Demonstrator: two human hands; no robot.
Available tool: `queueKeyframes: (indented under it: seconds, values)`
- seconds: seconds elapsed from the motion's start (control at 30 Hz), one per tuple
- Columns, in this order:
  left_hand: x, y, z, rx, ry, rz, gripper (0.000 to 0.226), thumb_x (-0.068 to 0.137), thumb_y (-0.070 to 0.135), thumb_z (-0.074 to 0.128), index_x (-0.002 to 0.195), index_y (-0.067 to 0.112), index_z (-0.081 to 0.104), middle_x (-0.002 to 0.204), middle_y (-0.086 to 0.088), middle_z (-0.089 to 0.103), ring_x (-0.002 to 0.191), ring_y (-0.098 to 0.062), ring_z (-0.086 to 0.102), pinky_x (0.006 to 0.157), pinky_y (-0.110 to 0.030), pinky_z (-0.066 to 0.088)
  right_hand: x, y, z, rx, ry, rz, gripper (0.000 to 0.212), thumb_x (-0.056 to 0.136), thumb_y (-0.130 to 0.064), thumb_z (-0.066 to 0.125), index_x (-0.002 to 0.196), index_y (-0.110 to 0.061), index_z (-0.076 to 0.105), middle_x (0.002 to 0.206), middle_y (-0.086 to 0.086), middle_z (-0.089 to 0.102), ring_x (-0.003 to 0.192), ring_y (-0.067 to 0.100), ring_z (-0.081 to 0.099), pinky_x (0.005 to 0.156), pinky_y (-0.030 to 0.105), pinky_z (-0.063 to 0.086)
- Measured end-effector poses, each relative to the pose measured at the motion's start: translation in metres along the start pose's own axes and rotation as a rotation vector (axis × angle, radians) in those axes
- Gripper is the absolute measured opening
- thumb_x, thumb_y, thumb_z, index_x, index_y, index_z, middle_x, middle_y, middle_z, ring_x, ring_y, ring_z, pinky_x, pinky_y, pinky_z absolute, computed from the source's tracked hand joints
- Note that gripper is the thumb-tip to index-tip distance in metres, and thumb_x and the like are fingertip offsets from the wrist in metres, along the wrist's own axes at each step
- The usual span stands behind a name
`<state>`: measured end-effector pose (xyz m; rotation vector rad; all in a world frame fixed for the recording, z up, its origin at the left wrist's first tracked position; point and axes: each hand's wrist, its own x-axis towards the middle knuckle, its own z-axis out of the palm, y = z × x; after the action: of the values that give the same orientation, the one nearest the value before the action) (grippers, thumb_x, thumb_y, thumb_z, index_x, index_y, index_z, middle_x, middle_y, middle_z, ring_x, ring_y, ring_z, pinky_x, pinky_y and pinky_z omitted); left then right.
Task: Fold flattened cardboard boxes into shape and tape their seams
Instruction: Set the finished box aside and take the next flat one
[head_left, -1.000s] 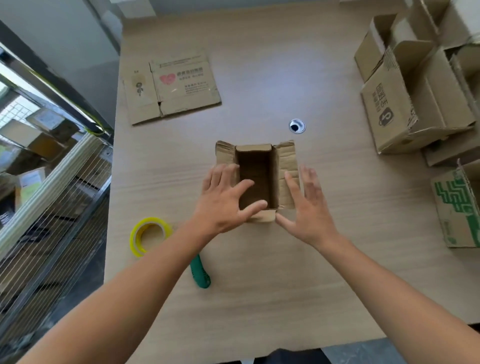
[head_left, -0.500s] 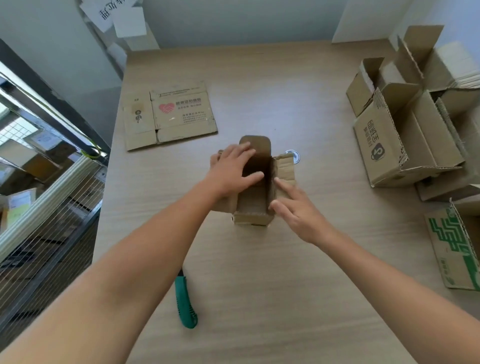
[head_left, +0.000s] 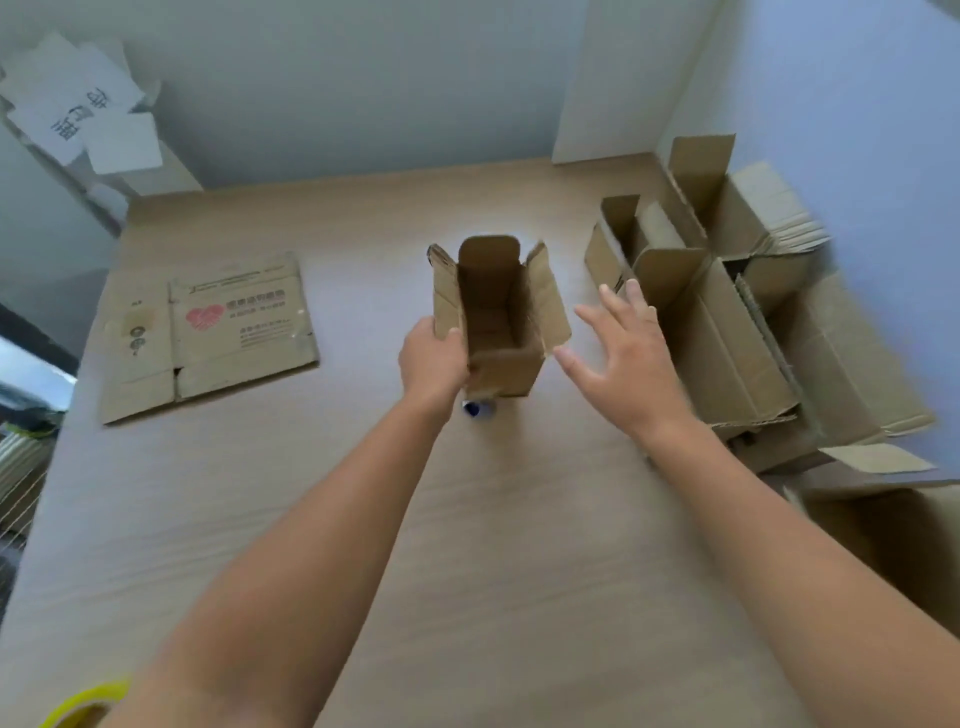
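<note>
- Head view: a small cardboard box (head_left: 501, 332), its top flaps standing open, is held up over the middle of the wooden worktop (head_left: 519, 545).
- The left hand (head_left: 434, 364) has its grip closed on the box's near-left corner.
- The right hand (head_left: 626, 353), fingers spread wide and holding nothing, hovers just right of it.
- A flattened printed carton (head_left: 208, 332) lies to the left; opened boxes (head_left: 727, 322) crowd the right edge.
- A yellow tape roll (head_left: 85, 701) shows at bottom left.

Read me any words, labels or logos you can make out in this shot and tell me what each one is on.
Flattened box: a red heart-shaped logo with lines of printed characters beside and under it, too blurred to read.
Same flattened box, left panel: small round symbols, too small to read.
White paper sheets on the wall, top left: large handwritten black characters, turned sideways and blurred, not readable.
Small open box in the left hand: no print visible.
</note>
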<state>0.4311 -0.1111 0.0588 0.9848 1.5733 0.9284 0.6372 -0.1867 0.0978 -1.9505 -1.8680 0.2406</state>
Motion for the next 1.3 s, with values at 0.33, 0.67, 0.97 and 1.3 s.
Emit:
queueKeyframes:
  seconds: [0.33, 0.67, 0.97, 1.3]
  values:
    - [0.060, 0.036, 0.112, -0.085, -0.268, -0.154, 0.037, 0.104, 0.047, 0.040, 0.124, 0.019, 0.052, 0.125, -0.005, 0.056, 0.108, -0.025, 0.060, 0.080, -0.041, 0.061, 0.050, 0.024, -0.001, -0.064, 0.017, 0.046, 0.052, 0.098, -0.036, 0.060, 0.145, -0.014, 0.054, 0.159, 0.013, 0.040, 0.155, 0.030, 0.013, 0.125, 0.049, 0.017]
    - [0.139, -0.102, -0.227, 0.835, 0.438, 0.043, 0.075, 0.093, 0.060, 0.052, 0.152, 0.018, 0.032, 0.155, -0.018, 0.032, 0.144, -0.036, 0.025, 0.119, -0.050, 0.020, 0.076, -0.139, 0.204, 0.086, -0.400, -0.179, 0.071, 0.102, -0.055, 0.042, 0.160, -0.019, 0.024, 0.169, 0.004, 0.015, 0.157, 0.021, 0.002, 0.126, 0.039, 0.003]
    - [0.193, -0.137, -0.370, 0.780, 0.316, -0.255, 0.105, 0.074, 0.081, 0.058, 0.157, 0.028, 0.020, 0.161, -0.019, 0.019, 0.150, -0.037, 0.016, 0.119, -0.050, 0.019, 0.146, -0.291, 0.329, 0.257, -0.484, 0.092, 0.072, 0.092, -0.053, 0.057, 0.152, -0.022, 0.033, 0.152, 0.012, 0.037, 0.140, 0.032, 0.039, 0.114, 0.046, 0.038]
    - [0.083, -0.172, -0.317, 0.706, 0.253, -0.115, 0.122, 0.069, 0.094, 0.046, 0.150, 0.004, 0.026, 0.153, -0.020, 0.029, 0.145, -0.035, 0.020, 0.121, -0.047, 0.015, 0.033, -0.191, 0.263, 0.665, -0.354, 0.745, 0.085, 0.091, -0.060, 0.053, 0.159, -0.022, 0.018, 0.153, 0.010, 0.042, 0.133, 0.032, 0.049, 0.110, 0.048, 0.043]
